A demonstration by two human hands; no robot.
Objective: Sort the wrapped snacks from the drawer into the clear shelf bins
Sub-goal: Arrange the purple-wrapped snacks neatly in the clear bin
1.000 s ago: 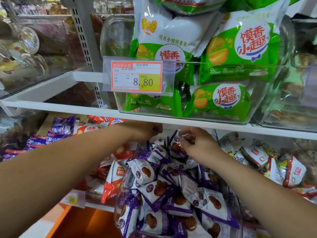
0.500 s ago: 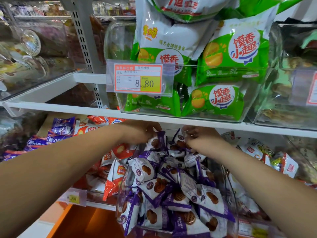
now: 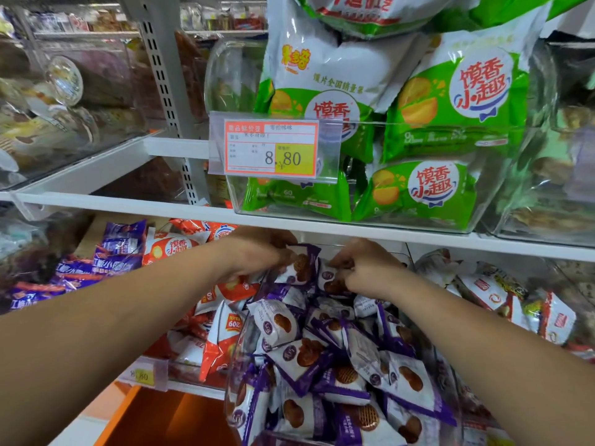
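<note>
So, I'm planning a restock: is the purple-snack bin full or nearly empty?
Full: purple packs fill the bin front to back, piled several deep.

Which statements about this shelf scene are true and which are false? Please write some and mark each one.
1. The left hand and the right hand both reach under the white shelf board into the clear bin of purple packets. True.
2. The price tag on the upper bin shows 8.80. True.
3. The upper bin holds red bags. False: it holds green-and-white bags.
4. The right hand is flat and holds nothing. False: its fingers pinch a purple packet.
5. Orange-red packets lie to the left of the purple ones. True.
</note>
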